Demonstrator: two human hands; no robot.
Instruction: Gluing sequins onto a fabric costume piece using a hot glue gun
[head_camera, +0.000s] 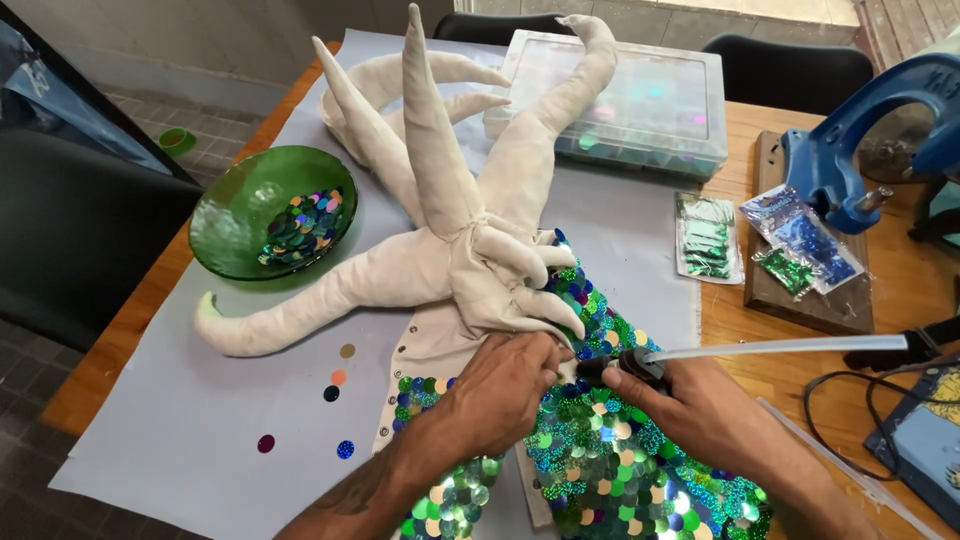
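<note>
Both hands work at the lower middle: right hand (700, 405) has its grip closed around a black glue gun (630, 368), nozzle pointing to nine o'clock; left hand (505, 385) presses curled fingers on a cream stuffed fabric piece with horns (450, 250), where green and blue sequins (610, 470) cover it. At ten o'clock, a green glass bowl (235, 205) of sequins sits on the desk (780, 150)

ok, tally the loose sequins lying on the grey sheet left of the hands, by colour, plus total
Loose sequins on the grey sheet:
gold: 1
orange: 1
dark blue: 1
magenta: 1
bright blue: 1
Total: 5
</note>
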